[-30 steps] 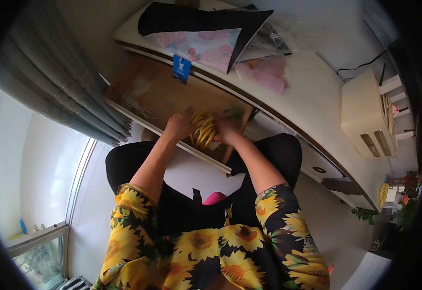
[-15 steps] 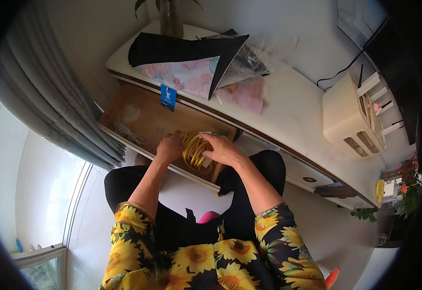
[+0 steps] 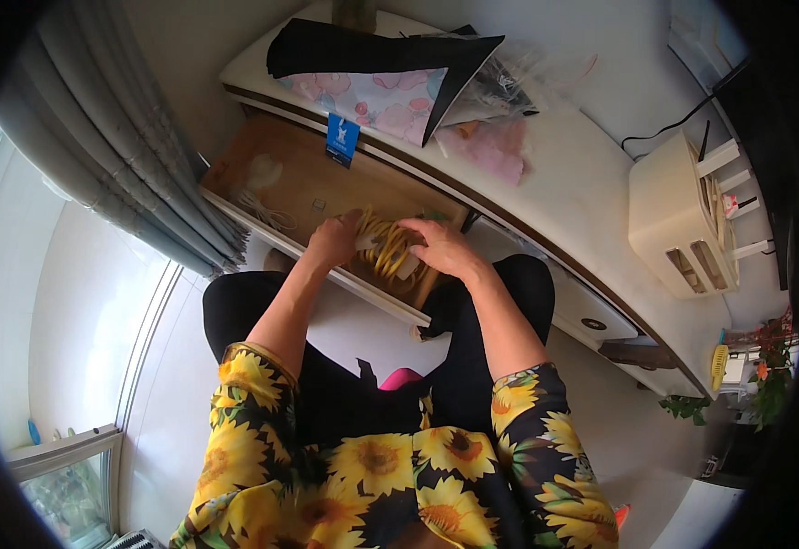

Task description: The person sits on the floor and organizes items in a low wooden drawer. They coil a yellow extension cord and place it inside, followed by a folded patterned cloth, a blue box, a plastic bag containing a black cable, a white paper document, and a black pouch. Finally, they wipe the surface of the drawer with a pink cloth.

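An open wooden drawer (image 3: 289, 174) holds a bundled coil of yellow cable (image 3: 381, 252) with white tags at its right end. My left hand (image 3: 333, 240) grips the coil's left side, its fingertips partly hidden. My right hand (image 3: 442, 245) has its fingers curled over the right side of the same coil, thumb against it. Farther left in the drawer lie a white cord (image 3: 271, 212) and a small pale object (image 3: 319, 204). A blue card (image 3: 342, 140) hangs at the drawer's back edge.
The white cabinet top (image 3: 591, 201) bears black and floral fabric (image 3: 372, 84), clear plastic, a pink cloth (image 3: 491, 151) and, at right, a cream box (image 3: 674, 229) with white antenna-like bars. A grey curtain (image 3: 116, 128) hangs left. My knees (image 3: 235, 306) flank the drawer front.
My right hand has shifted its hold on the yellow coil, its fingers now higher over the top. A white piece shows between my hands. The view dipped and came back up.
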{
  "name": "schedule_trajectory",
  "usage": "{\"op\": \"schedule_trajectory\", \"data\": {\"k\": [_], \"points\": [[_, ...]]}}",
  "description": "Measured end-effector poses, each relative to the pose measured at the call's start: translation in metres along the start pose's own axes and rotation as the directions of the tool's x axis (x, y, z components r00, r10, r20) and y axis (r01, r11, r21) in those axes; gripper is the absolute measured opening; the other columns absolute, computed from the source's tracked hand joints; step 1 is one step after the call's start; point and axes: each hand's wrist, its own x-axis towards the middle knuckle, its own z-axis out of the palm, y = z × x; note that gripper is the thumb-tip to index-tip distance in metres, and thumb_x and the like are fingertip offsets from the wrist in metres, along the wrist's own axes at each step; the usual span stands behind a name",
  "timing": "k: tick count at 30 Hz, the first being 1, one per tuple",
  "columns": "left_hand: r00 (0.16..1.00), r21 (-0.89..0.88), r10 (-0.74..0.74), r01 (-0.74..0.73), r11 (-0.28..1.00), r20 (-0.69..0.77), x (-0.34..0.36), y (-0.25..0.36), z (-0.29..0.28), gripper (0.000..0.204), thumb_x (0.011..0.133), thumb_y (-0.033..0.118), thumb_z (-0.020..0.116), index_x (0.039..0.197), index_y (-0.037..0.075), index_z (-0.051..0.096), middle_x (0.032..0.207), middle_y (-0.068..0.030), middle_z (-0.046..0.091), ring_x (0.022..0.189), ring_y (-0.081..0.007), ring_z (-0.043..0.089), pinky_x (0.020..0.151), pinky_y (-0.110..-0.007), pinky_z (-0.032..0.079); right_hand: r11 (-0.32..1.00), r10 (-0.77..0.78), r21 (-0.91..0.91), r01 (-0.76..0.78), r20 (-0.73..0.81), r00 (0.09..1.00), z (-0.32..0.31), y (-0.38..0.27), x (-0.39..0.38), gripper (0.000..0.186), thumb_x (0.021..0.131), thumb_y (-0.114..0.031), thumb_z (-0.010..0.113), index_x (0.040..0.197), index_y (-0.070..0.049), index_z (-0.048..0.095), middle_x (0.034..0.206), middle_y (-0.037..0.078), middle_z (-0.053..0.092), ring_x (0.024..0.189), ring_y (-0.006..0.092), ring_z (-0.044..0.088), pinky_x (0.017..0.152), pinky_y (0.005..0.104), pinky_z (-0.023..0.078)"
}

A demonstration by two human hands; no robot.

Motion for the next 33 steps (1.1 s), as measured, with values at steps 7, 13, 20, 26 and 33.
{"op": "schedule_trajectory", "data": {"k": [7, 13, 20, 26, 33], "points": [[0.993, 0.209, -0.105, 0.093, 0.974, 0.050, -0.013, 0.028, -0.017, 0.054, 0.079, 0.007, 0.055, 0.131, 0.020, 0.044, 0.109, -0.0179, 0.063, 0.102, -0.0364, 0.062, 0.082, -0.046, 0.050, 0.999, -0.034, -0.002, 0.034, 0.034, 0.999, -0.008, -0.016, -0.006, 0.046, 0.080, -0.006, 0.063, 0.125, -0.007, 0.055, 0.114, 0.015, 0.064, 0.104, 0.0265, 0.063, 0.090, 0.0355, 0.050], [0.981, 0.234, -0.152, 0.120, 0.965, 0.123, -0.028, 0.027, -0.032, 0.056, 0.074, 0.007, 0.062, 0.128, 0.016, 0.050, 0.117, -0.0165, 0.060, 0.106, -0.0358, 0.058, 0.083, -0.044, 0.049, 0.996, -0.047, 0.081, 0.041, 0.069, 0.997, -0.018, -0.032, -0.004, 0.044, 0.081, -0.002, 0.062, 0.125, -0.007, 0.055, 0.114, 0.015, 0.064, 0.104, 0.0262, 0.063, 0.089, 0.0345, 0.051], [0.988, -0.048, -0.005, 0.013, 0.999, 0.153, -0.026, 0.009, -0.053, 0.050, 0.072, 0.008, 0.063, 0.122, 0.012, 0.055, 0.109, -0.0142, 0.065, 0.099, -0.0314, 0.062, 0.082, -0.039, 0.050, 0.877, -0.029, 0.449, 0.173, -0.308, 0.951, -0.040, -0.040, 0.003, 0.033, 0.084, 0.002, 0.061, 0.116, -0.002, 0.058, 0.107, 0.010, 0.065, 0.099, 0.0157, 0.063, 0.084, 0.0259, 0.051], [0.998, -0.226, 0.013, 0.000, 0.974, 0.057, -0.006, 0.021, -0.095, 0.038, 0.074, 0.004, 0.063, 0.112, 0.005, 0.061, 0.102, -0.0103, 0.066, 0.092, -0.0224, 0.063, 0.080, -0.032, 0.050, 0.901, -0.081, 0.281, 0.330, -0.639, 0.765, -0.086, -0.046, 0.026, 0.037, 0.079, -0.002, 0.064, 0.116, -0.003, 0.057, 0.102, 0.013, 0.064, 0.087, 0.0191, 0.065, 0.076, 0.0297, 0.052], [0.985, -0.780, -0.092, -0.060, 0.622, -0.149, 0.035, 0.020, -0.130, 0.032, 0.086, 0.010, 0.058, 0.116, -0.002, 0.056, 0.085, -0.0099, 0.066, 0.079, -0.0152, 0.063, 0.069, -0.028, 0.051, 0.969, 0.087, 0.244, 0.048, -0.516, 0.852, -0.099, -0.055, 0.054, 0.057, 0.075, -0.014, 0.073, 0.127, -0.003, 0.050, 0.103, 0.018, 0.064, 0.081, 0.0251, 0.065, 0.074, 0.0342, 0.051]]}}
